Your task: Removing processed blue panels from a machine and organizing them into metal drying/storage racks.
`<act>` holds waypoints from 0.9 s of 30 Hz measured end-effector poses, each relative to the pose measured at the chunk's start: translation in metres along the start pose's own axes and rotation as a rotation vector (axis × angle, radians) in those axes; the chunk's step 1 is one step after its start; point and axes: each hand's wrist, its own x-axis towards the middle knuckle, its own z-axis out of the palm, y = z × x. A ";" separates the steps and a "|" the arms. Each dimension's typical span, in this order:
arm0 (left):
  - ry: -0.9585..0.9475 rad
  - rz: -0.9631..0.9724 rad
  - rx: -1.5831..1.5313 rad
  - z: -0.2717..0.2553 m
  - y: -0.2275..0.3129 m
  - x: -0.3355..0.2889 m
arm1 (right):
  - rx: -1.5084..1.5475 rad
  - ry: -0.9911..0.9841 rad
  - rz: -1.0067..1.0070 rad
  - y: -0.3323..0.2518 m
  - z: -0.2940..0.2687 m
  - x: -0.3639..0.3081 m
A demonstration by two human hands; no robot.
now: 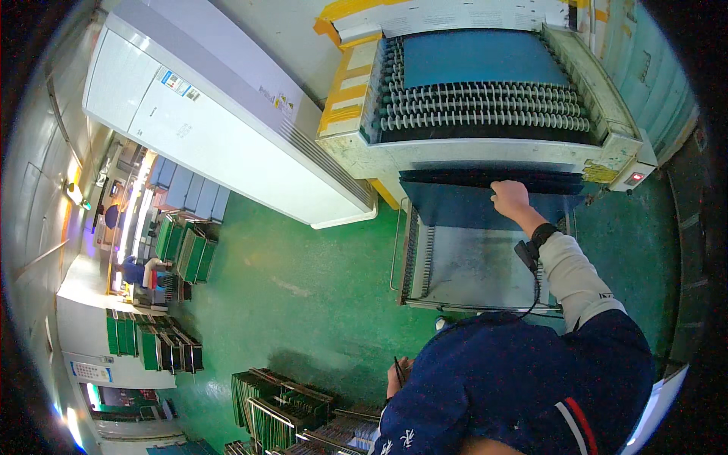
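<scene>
My right hand (510, 200) reaches forward and pinches the top edge of a dark blue panel (455, 206). That panel stands nearly upright in a wire-sided rack cart (485, 303), with other dark panels (425, 176) close behind it. Beyond the cart, a blue sheet (478, 57) lies flat on the wheeled rollers (485, 106) of a conveyor machine. Down by my side, my left hand (400, 373) has its fingers curled, with a thin dark strip along it. I cannot make out what it holds. A black band and cord (535, 246) hang at my right wrist.
A tall white cabinet unit (220, 129) stands left of the conveyor. Racks of green panels (277, 406) are close behind my left side, and more racks (193, 250) stand far left. A small box with a red switch (635, 179) sits at the machine's right corner. The floor (303, 280) is green.
</scene>
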 end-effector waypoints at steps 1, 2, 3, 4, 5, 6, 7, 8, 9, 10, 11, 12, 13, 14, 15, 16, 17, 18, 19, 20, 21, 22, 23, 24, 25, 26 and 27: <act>0.000 0.001 0.000 -0.001 0.000 0.000 | 0.002 0.004 -0.001 0.000 0.001 0.000; 0.000 -0.001 0.000 -0.001 -0.001 0.001 | 0.005 0.007 -0.002 0.000 0.001 0.000; -0.001 -0.002 -0.003 -0.001 -0.001 0.002 | 0.006 0.009 -0.002 0.000 0.001 0.000; -0.003 -0.001 -0.001 -0.001 -0.001 0.002 | 0.006 0.010 -0.003 0.000 0.001 0.000; -0.003 -0.001 -0.003 -0.002 -0.002 0.003 | 0.007 0.011 -0.005 -0.001 0.001 -0.001; -0.002 0.000 -0.003 -0.003 -0.002 0.004 | 0.006 0.009 -0.005 -0.002 0.001 -0.001; -0.003 0.001 -0.006 -0.003 -0.003 0.005 | 0.005 0.007 -0.006 -0.003 0.000 0.000; -0.004 0.000 -0.007 -0.004 -0.002 0.006 | 0.004 0.004 -0.002 -0.002 0.000 0.000; -0.006 -0.001 -0.007 -0.004 -0.002 0.006 | 0.003 0.007 -0.002 -0.001 0.001 0.000; -0.006 -0.003 -0.002 -0.004 -0.002 0.007 | 0.002 0.011 -0.002 0.001 0.001 0.000; -0.008 -0.005 -0.004 -0.004 -0.001 0.008 | 0.001 0.014 -0.002 0.003 0.002 0.000; -0.008 -0.004 -0.003 -0.004 -0.002 0.008 | 0.003 0.013 -0.002 0.002 0.001 0.000; -0.013 -0.003 -0.009 -0.005 -0.003 0.008 | 0.004 0.012 -0.002 0.001 0.001 0.000; -0.012 0.001 -0.007 -0.005 -0.003 0.009 | 0.006 0.010 -0.001 0.001 0.000 0.000; -0.012 -0.002 -0.003 -0.005 -0.003 0.009 | 0.007 0.014 -0.002 0.001 0.000 0.000; -0.019 0.000 -0.019 -0.007 -0.005 0.011 | 0.005 0.021 -0.014 -0.004 -0.001 -0.001; -0.004 -0.010 0.009 -0.006 -0.003 0.012 | 0.005 0.025 -0.013 -0.003 -0.001 -0.001; 0.011 -0.020 0.036 -0.005 -0.002 0.013 | 0.003 0.025 -0.013 -0.001 0.000 -0.001; 0.026 -0.030 0.064 -0.004 -0.001 0.013 | 0.001 0.024 -0.013 0.000 0.000 -0.001; 0.016 -0.032 0.036 -0.006 -0.002 0.014 | 0.001 0.024 -0.016 0.000 0.000 -0.001; 0.005 -0.033 0.008 -0.007 -0.004 0.015 | 0.001 0.017 -0.012 -0.001 0.000 -0.001; -0.005 -0.038 -0.016 -0.008 -0.005 0.018 | 0.001 0.009 -0.004 0.000 0.000 0.000; -0.010 -0.044 -0.008 -0.009 -0.005 0.021 | 0.000 0.001 0.005 0.001 -0.001 0.000; -0.011 -0.044 -0.003 -0.012 -0.004 0.022 | 0.006 0.001 0.001 0.001 -0.001 0.001; -0.012 -0.043 0.002 -0.015 -0.003 0.022 | 0.012 0.001 -0.003 0.000 -0.001 0.001; -0.016 -0.037 0.003 -0.014 -0.004 0.022 | 0.011 0.000 -0.006 -0.001 -0.001 0.001; -0.018 -0.030 0.004 -0.014 -0.006 0.022 | 0.006 -0.008 -0.004 -0.002 -0.001 0.002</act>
